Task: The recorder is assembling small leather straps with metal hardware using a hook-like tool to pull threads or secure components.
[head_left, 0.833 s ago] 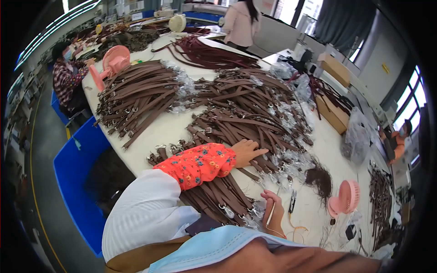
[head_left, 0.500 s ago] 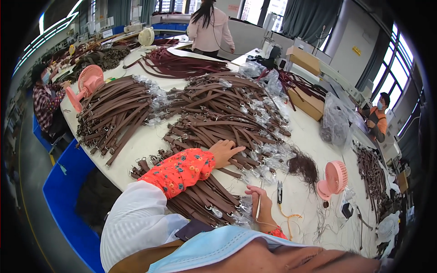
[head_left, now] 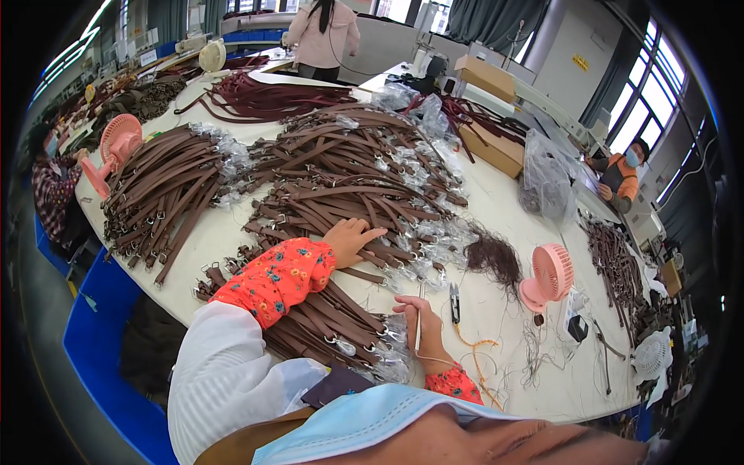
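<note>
My left hand (head_left: 350, 242), in a red floral sleeve, lies on a heap of brown straps (head_left: 318, 209) with metal buckles and clear plastic wrapping. Its index finger stretches to the right and the others are slightly bent; no strap shows clearly gripped. Lower and to the right, my right hand (head_left: 426, 329) is closed around a thin pale rod-like tool (head_left: 419, 314), held upright. Under my left forearm lies a nearer bundle of brown straps (head_left: 322, 325) with metal clasps. Thread snips (head_left: 455, 302) rest just right of my right hand, an orange cord (head_left: 470, 341) trailing below.
A dark tangle of thread (head_left: 494, 257) and a pink fan (head_left: 547, 273) stand to the right. Another strap pile (head_left: 159, 190) and a second pink fan (head_left: 118, 147) are at left. Dark red straps (head_left: 275, 97) lie farther back. A blue bin (head_left: 101, 333) adjoins the table. Other people are around.
The whole view has shifted, so the table and its things appear farther left and higher. Both hands keep nearly the same places among the straps, and the tool stays in my right hand.
</note>
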The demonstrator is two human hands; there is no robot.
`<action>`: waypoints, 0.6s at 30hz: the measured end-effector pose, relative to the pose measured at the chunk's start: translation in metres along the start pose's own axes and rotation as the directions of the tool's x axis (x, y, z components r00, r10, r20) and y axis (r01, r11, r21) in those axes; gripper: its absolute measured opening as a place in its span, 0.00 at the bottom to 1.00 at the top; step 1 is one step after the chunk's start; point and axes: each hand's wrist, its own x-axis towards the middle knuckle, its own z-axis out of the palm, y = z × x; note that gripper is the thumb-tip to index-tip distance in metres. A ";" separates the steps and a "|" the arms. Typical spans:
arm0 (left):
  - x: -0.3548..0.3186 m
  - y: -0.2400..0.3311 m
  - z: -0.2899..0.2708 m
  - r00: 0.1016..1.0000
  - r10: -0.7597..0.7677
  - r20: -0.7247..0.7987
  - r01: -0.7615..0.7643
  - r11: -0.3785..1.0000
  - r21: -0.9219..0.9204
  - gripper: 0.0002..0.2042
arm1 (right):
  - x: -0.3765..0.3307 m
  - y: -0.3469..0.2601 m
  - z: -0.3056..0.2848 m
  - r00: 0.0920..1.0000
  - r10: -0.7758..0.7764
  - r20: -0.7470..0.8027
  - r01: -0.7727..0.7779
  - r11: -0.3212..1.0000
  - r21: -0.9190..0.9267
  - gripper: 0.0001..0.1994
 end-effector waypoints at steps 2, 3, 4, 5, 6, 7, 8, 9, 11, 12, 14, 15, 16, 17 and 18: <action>0.000 -0.001 -0.001 1.000 0.009 0.003 -0.009 1.000 -0.008 0.33 | -0.001 0.001 0.000 1.000 0.007 -0.004 -0.007 1.000 0.000 0.09; 0.001 -0.001 -0.001 1.000 0.011 0.014 -0.011 1.000 0.004 0.33 | 0.000 0.000 0.000 1.000 -0.016 -0.018 0.016 1.000 0.000 0.09; 0.002 -0.001 -0.002 1.000 0.013 0.024 -0.014 1.000 0.018 0.34 | 0.000 0.000 -0.002 1.000 -0.011 -0.021 0.011 1.000 -0.004 0.09; 0.002 -0.002 0.000 1.000 0.017 0.024 -0.017 1.000 0.023 0.34 | 0.000 0.000 -0.001 1.000 -0.018 -0.015 0.018 1.000 -0.017 0.09; 0.001 -0.003 0.001 0.999 0.020 0.030 -0.020 1.000 0.022 0.34 | -0.001 0.001 -0.001 1.000 -0.026 -0.009 0.025 0.999 -0.028 0.09; 0.000 -0.003 0.003 1.000 0.025 0.018 -0.025 1.000 0.018 0.35 | -0.002 0.000 -0.001 1.000 -0.004 0.003 0.004 1.000 -0.029 0.09; 0.000 -0.003 0.002 0.999 0.032 0.007 -0.032 0.999 0.015 0.35 | -0.002 -0.002 -0.002 1.000 0.000 -0.003 0.000 1.000 -0.026 0.09; -0.001 -0.003 0.001 1.000 0.023 0.020 -0.023 1.000 0.001 0.36 | -0.002 -0.004 -0.001 1.000 0.007 0.001 -0.007 1.000 -0.028 0.09; -0.004 -0.003 -0.002 0.999 0.019 0.033 -0.019 1.000 -0.014 0.36 | -0.001 -0.009 -0.001 1.000 0.002 0.004 -0.002 1.000 -0.029 0.09; -0.005 -0.002 -0.003 0.999 0.011 0.039 -0.010 0.999 -0.030 0.36 | 0.000 -0.009 0.000 1.000 0.006 0.000 -0.006 1.000 -0.025 0.09; -0.003 -0.002 -0.006 0.999 0.019 0.037 -0.018 0.999 -0.038 0.37 | 0.002 -0.009 0.002 0.992 -0.117 -0.043 0.115 0.992 -0.048 0.08; -0.004 -0.002 -0.007 0.999 0.025 0.029 -0.024 0.999 -0.047 0.37 | 0.002 -0.008 0.002 0.994 -0.100 -0.036 0.097 0.994 -0.059 0.08; -0.006 -0.003 -0.007 0.999 0.032 0.041 -0.030 0.998 -0.051 0.37 | 0.001 -0.008 0.002 0.995 -0.088 -0.044 0.086 0.995 -0.056 0.08; -0.003 -0.003 -0.005 0.999 0.046 0.015 -0.045 0.997 -0.064 0.37 | 0.000 -0.008 0.000 0.995 -0.094 -0.044 0.091 0.994 -0.063 0.08; 0.001 -0.001 -0.003 0.998 0.065 -0.009 -0.065 0.995 -0.079 0.38 | 0.000 -0.008 -0.001 0.994 -0.097 -0.049 0.093 0.993 -0.072 0.08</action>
